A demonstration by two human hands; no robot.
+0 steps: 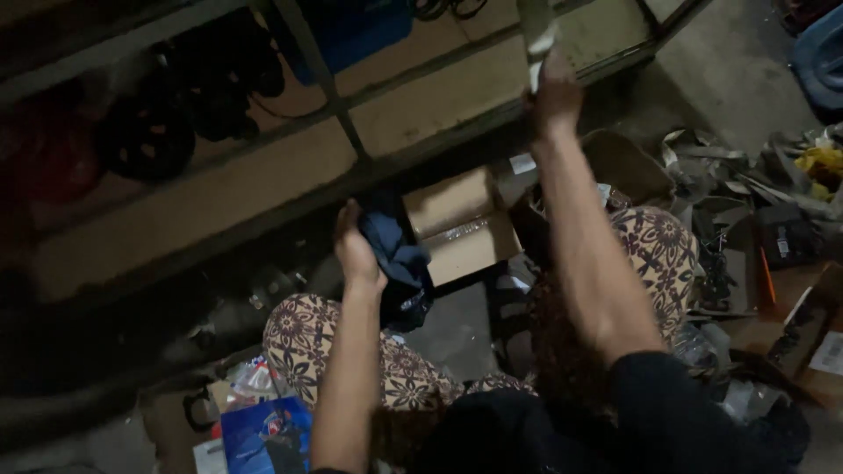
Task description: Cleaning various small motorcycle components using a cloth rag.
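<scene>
Left hand [356,250] closed round dark blue cloth [399,263], held above patterned knee, just before shelf [263,189] edge. Right hand [555,92] raised, fingers pinching pale strip [536,35] over upper shelf bay. Cardboard box [457,224] between arms, contents unclear. Blue box [263,434] by left knee. Scrap heap [755,202] crowds right side; bare floor patch between knees.
</scene>
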